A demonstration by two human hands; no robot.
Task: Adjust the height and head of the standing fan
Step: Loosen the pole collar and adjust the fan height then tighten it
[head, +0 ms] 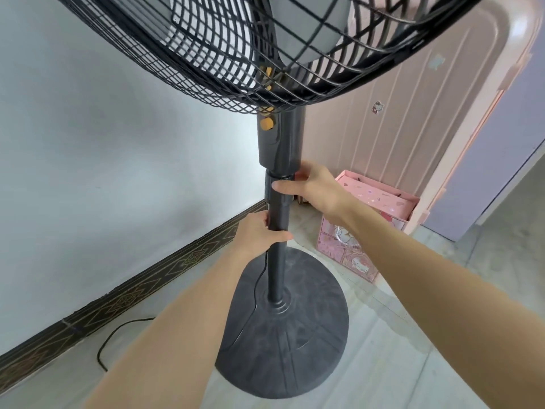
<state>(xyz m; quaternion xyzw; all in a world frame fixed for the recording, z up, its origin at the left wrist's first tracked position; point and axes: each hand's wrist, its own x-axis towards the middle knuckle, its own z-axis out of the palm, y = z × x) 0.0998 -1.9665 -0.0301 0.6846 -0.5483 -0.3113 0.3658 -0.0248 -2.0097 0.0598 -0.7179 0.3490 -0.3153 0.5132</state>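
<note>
A black standing fan rises in front of me, its wire-cage head (206, 54) filling the top of the view. Below the cage sits the dark control column (280, 137) with orange buttons (266, 124). The thin pole (277, 261) runs down to a round dark base (283, 343). My right hand (309, 187) grips the height collar (280, 184) just under the control column, thumb across its front. Lower on the pole, my left hand (259, 231) wraps around it with the thumb pointing right.
A white wall with a dark patterned skirting (132, 290) runs along the left. The fan's black cord (118, 335) loops over the floor near the skirting. A pink gift box (354, 249) stands right of the base, before a pink panelled door (413, 113).
</note>
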